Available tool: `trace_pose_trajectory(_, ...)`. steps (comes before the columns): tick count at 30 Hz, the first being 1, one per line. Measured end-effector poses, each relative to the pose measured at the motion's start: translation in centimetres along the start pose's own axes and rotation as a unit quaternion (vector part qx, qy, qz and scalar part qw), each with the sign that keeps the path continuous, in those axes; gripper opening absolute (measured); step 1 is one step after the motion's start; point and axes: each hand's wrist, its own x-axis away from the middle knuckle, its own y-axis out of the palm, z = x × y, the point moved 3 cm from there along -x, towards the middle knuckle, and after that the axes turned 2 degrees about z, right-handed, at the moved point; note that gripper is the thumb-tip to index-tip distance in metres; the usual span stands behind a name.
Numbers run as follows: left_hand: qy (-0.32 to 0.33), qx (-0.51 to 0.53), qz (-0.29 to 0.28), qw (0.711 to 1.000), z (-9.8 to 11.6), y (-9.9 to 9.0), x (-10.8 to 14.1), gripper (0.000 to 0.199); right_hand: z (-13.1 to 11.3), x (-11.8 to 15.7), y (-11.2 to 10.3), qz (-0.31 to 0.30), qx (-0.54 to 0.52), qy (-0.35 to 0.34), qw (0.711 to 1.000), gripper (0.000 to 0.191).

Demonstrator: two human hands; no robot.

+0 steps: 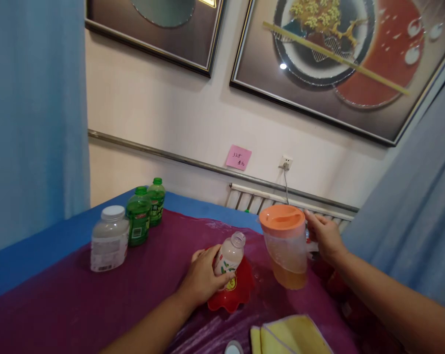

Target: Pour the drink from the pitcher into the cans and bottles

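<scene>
My left hand is wrapped round a small clear bottle with a printed label and no cap, tilted a little to the right. Under the bottle lies a red scalloped dish with a yellow mark. On the right, my right hand grips the handle side of a translucent pitcher with an orange lid. Light brown liquid fills the pitcher's lower part. The pitcher stands apart from the bottle, to its right.
Two green bottles and a wide white-capped jar stand at the left on the purple table cover. Near the front edge are a folded yellow cloth and a white cap. Dark red objects sit at the right.
</scene>
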Motion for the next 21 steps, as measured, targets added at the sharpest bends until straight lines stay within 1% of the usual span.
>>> trace_pose_trajectory(3,-0.001,0.003,-0.003,1.000,0.0,0.0,0.1,0.067,-2.1,-1.0,0.9,-0.042,0.066,-0.049,0.996,0.059)
trace_pose_trajectory(7,0.000,0.006,-0.005,1.000,0.2,-0.2,0.2,0.065,-3.7,-1.9,1.9,-0.083,0.109,-0.092,0.986,0.058)
trace_pose_trajectory(15,0.001,0.017,-0.004,1.000,0.7,-0.6,0.3,0.058,-6.3,-2.3,3.8,-0.126,0.171,-0.149,0.966,0.058)
trace_pose_trajectory(21,0.000,0.022,-0.016,1.000,0.6,-0.6,0.4,0.053,-7.2,-2.2,4.9,-0.158,0.211,-0.185,0.947,0.055)
